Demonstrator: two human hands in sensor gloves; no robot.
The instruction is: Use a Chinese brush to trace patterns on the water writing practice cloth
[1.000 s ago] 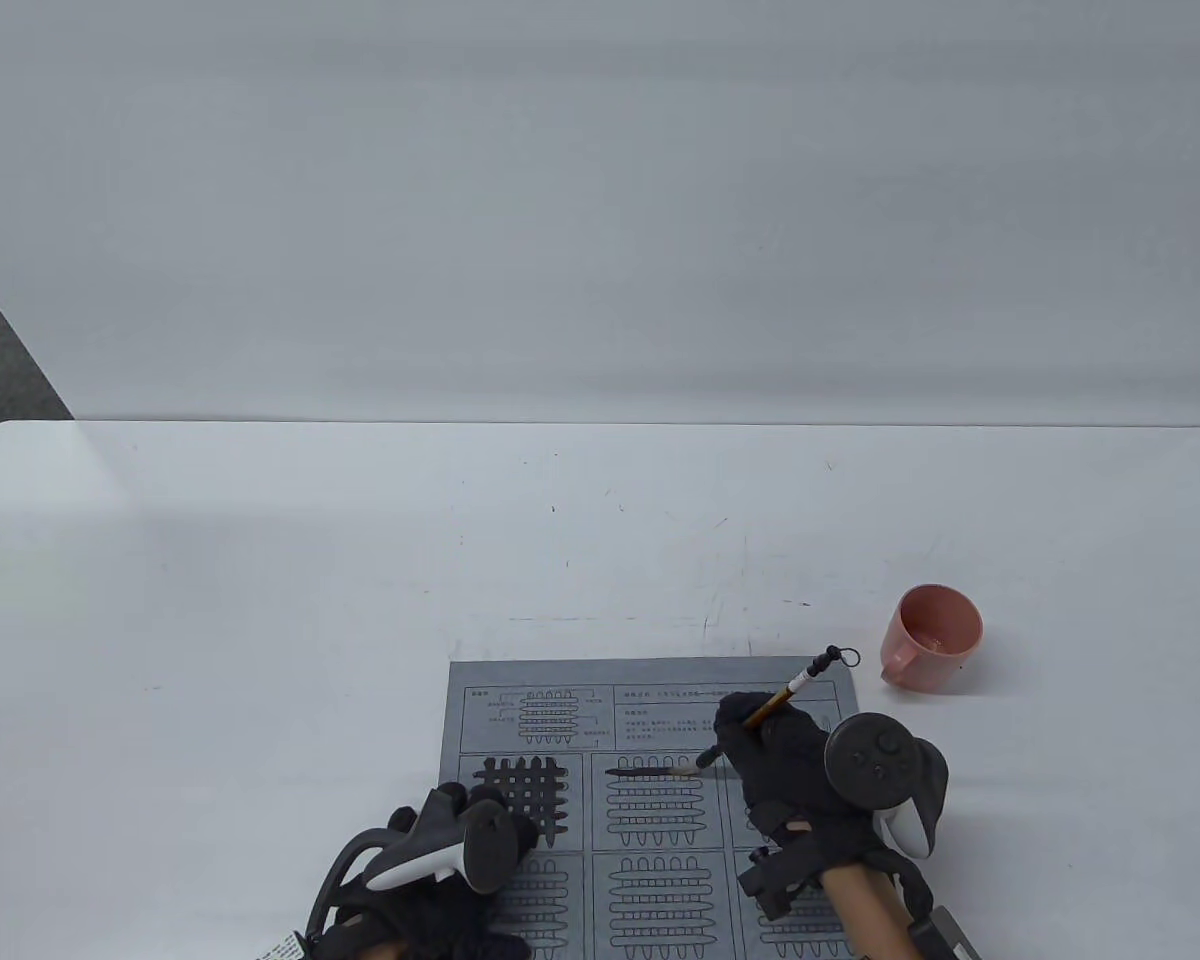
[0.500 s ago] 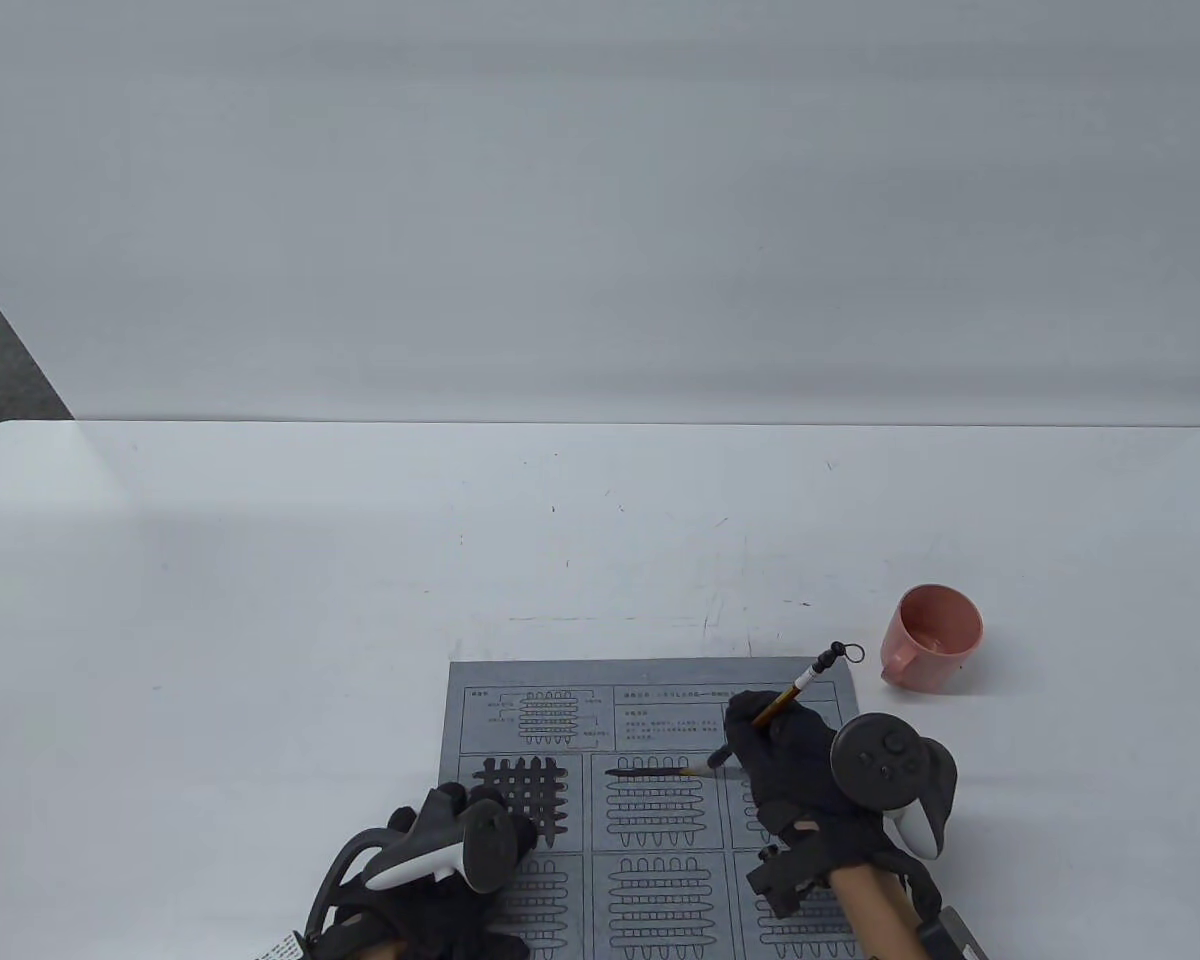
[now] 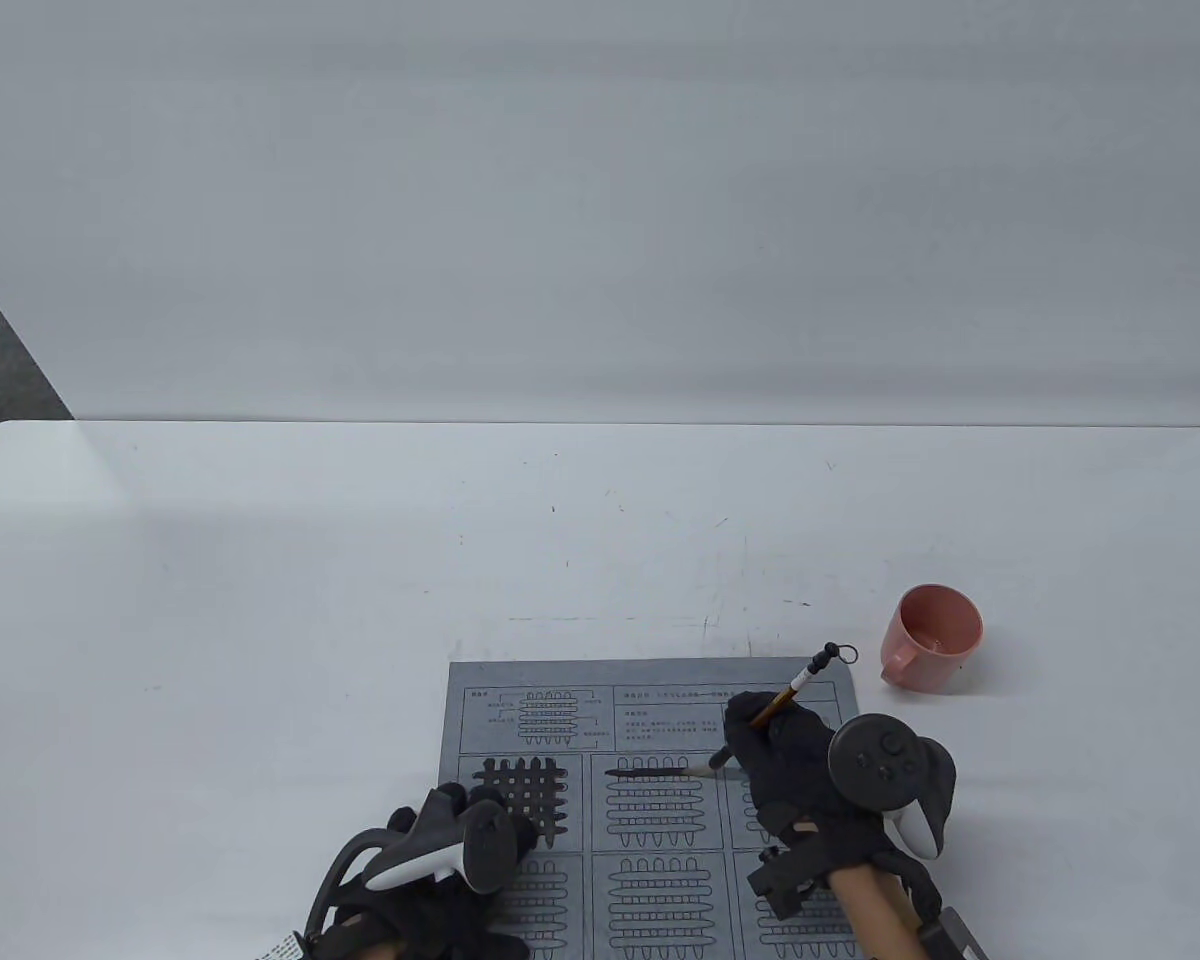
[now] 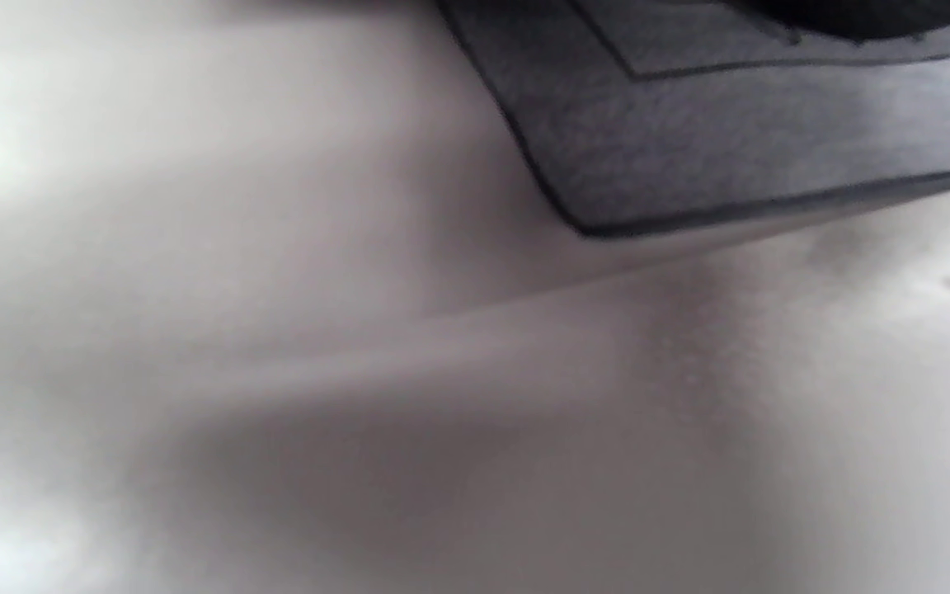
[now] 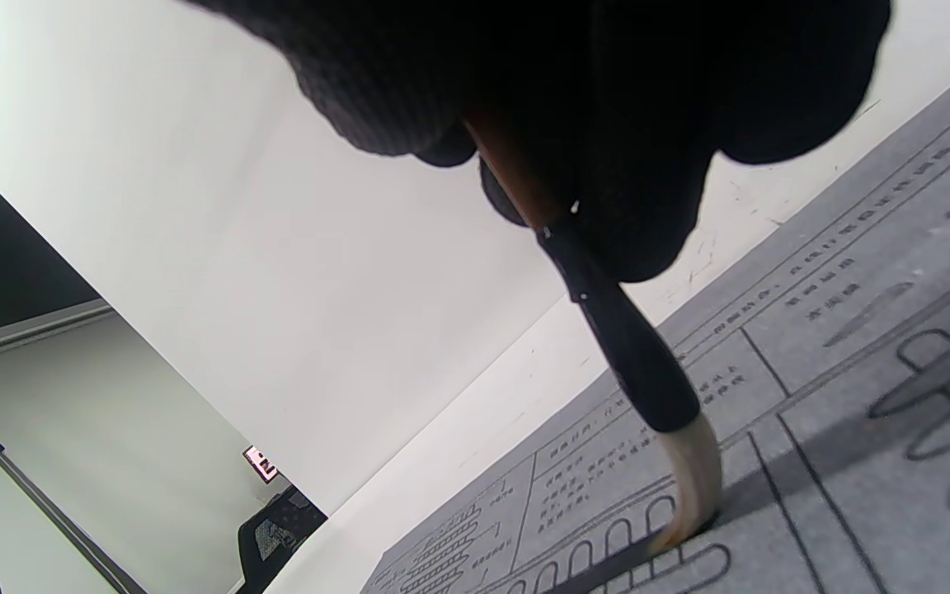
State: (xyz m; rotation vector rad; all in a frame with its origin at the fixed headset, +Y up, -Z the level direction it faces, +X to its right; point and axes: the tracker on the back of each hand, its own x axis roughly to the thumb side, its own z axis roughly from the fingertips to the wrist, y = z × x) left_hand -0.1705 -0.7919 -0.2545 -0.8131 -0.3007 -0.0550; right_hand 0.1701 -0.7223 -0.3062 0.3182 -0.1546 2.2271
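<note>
A grey practice cloth (image 3: pixel 650 730) printed with looped pattern squares lies at the table's front. Its upper left square is painted dark. My right hand (image 3: pixel 775 745) grips a Chinese brush (image 3: pixel 795 685) with a brown shaft. The pale bristle tip (image 5: pixel 693 487) presses bent on the cloth (image 5: pixel 854 388) at the right end of a dark stroke (image 3: pixel 650 771) along the top of the middle square. My left hand (image 3: pixel 450 850) rests on the cloth's left side, fingers over the painted square's lower edge. The left wrist view shows only a blurred cloth corner (image 4: pixel 648 148).
A pink mug (image 3: pixel 932 637) stands on the white table (image 3: pixel 360 560) just right of the cloth's far corner. A white backdrop rises behind the table.
The brush tip and my right hand slid a little to the right along the stroke, lengthening it. My left hand has stayed still.
</note>
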